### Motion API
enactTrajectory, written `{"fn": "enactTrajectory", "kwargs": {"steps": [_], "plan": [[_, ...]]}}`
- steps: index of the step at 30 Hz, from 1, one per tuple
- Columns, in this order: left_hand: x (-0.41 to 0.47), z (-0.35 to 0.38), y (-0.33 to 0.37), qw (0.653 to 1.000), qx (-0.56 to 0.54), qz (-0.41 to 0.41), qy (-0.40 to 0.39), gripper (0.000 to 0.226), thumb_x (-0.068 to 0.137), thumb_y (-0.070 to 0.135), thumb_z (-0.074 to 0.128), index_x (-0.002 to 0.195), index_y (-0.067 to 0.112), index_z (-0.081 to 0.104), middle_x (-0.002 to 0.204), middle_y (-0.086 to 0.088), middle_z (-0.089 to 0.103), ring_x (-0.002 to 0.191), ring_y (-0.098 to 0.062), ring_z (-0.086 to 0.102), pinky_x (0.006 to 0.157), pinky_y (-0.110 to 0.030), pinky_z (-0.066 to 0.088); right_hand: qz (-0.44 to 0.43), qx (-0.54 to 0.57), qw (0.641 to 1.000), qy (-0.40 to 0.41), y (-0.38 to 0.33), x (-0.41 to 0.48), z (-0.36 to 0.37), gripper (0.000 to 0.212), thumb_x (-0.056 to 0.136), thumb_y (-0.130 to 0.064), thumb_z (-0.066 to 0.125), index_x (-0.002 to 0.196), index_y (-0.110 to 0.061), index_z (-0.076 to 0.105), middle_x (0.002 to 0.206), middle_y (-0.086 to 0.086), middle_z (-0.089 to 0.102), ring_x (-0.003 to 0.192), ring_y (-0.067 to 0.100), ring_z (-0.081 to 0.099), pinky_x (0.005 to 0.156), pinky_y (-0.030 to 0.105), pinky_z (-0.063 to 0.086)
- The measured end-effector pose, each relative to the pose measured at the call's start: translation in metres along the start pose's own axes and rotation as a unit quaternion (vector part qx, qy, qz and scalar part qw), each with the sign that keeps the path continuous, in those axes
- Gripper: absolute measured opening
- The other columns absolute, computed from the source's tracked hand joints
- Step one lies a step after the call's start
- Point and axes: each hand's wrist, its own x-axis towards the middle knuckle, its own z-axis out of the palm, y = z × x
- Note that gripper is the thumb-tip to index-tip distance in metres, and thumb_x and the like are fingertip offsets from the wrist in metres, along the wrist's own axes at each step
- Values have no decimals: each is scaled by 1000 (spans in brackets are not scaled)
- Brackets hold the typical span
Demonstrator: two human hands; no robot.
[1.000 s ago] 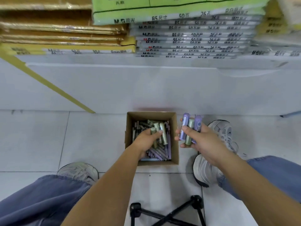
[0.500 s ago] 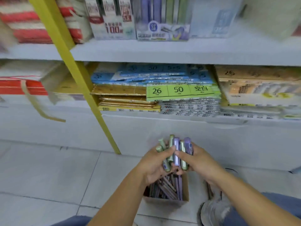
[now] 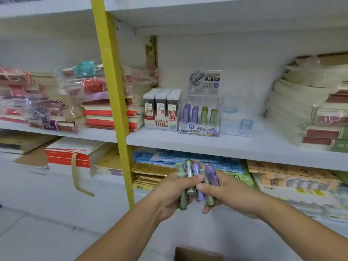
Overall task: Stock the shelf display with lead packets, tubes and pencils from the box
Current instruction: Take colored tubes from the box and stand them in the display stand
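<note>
Both hands hold a bunch of green and purple lead tubes (image 3: 195, 178) in front of the lower shelf. My left hand (image 3: 169, 193) grips the green ones, thumb across them. My right hand (image 3: 227, 191) grips the purple and green ones beside it. On the middle shelf stands a clear display case (image 3: 199, 117) with upright purple and green tubes in it. Left of it sits a display of grey lead packets (image 3: 162, 110). A corner of the brown box (image 3: 197, 254) shows at the bottom edge.
A yellow upright post (image 3: 113, 102) runs down the shelving left of the displays. Wrapped notebook stacks (image 3: 47, 102) fill the left bay, and cream stacks (image 3: 308, 110) sit at the right. A small clear case (image 3: 237, 121) stands right of the tube display. Paper packs (image 3: 291, 178) fill the lower shelf.
My view has risen from the box on the floor to the shelves. Both hands came up and together, carrying the tubes out of the box to shelf height.
</note>
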Motion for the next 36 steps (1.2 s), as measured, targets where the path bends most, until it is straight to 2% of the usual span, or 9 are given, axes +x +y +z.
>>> {"fn": "enactTrajectory", "kwargs": {"steps": [2,5,13,20,26,30,33,34,36], "plan": [[6,-1,14,1000,6,28,4,28,84,23,76,109,10,74,100,-11,75,81,-20,66,71,-30,50,-4,-23,1000,-9,-15,5,-6,39,91,-40,62,125,-54,49,103,-12,72,87,19,73,71,20,55],[15,-5,22,998,-21,52,0,36,80,22,79,110,4,73,108,-22,73,85,-28,71,72,-36,58,-16,-20,1000,-18,-22,16,-11,49,93,-41,60,138,-45,40,99,-21,71,85,15,73,68,17,53],[35,-16,28,994,-46,68,67,39,80,27,77,113,7,72,102,-21,74,78,-26,69,69,-34,55,-60,74,994,47,-12,42,-17,42,83,-32,68,122,-43,57,98,-4,72,86,31,71,67,41,60],[40,-15,32,984,-135,76,88,40,72,28,80,108,11,73,102,-17,75,89,-28,73,76,-39,59,-91,60,984,139,-18,47,-11,37,89,-13,67,107,-46,66,78,-1,68,72,32,71,56,35,59],[34,-12,31,987,-104,113,53,40,74,31,80,106,7,72,95,-19,72,73,-24,68,57,-32,53,-80,45,984,152,-19,48,3,35,90,-13,66,113,-39,63,75,-15,69,65,25,69,51,31,55],[36,-15,34,985,-80,118,95,43,72,26,79,110,8,70,99,-20,73,81,-24,72,63,-32,56,-84,-33,979,185,-19,50,4,33,90,-24,66,113,-48,61,69,-15,65,51,11,60,46,22,48],[35,-18,38,986,-74,115,99,50,71,27,79,115,6,68,101,-17,75,79,-22,72,58,-28,55,-104,-60,973,196,-22,52,2,32,84,-42,70,111,-56,58,79,-34,65,70,-12,62,57,3,43],[35,-20,38,986,-75,114,101,53,69,27,80,116,5,67,100,-18,75,79,-23,72,58,-29,56,-96,-52,977,186,-23,53,2,35,79,-54,70,111,-58,57,86,-37,65,76,-14,62,57,1,43],[35,-21,41,984,-89,115,101,57,69,26,80,118,1,65,101,-20,74,81,-27,71,64,-35,60,-63,4,987,150,-25,55,1,36,75,-69,62,109,-58,58,79,-26,64,58,-2,60,45,8,39]]}}
